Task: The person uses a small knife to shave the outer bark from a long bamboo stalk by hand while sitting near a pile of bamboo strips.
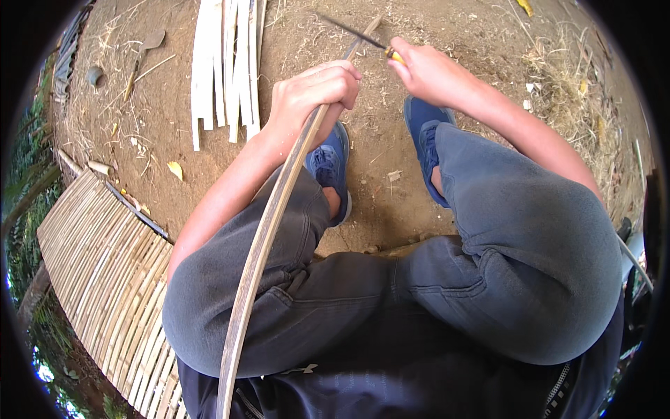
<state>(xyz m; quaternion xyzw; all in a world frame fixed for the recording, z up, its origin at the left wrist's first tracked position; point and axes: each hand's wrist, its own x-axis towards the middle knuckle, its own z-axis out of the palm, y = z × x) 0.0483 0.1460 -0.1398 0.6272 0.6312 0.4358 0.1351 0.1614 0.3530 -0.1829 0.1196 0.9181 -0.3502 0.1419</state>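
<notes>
A long, narrow wooden strip (265, 237), likely split bamboo, runs from my lap over my left thigh to beyond my feet. My left hand (312, 94) is wrapped round it near its far end. In my right hand (426, 70) is a knife (363, 36) with a yellow handle and a dark, narrow blade. The blade crosses the strip close to its far tip, pointing left; whether it touches the wood I cannot tell. Both hands are in front of my knees, above my blue shoes (326, 162).
Several pale split strips (229, 66) lie on the dirt floor ahead at left. A slatted bamboo platform (115, 279) stands at my left. Farther left are a small trowel-like tool (143, 56) and a grey cup-like object (95, 76). Dry straw and shavings (576, 112) litter the ground at right.
</notes>
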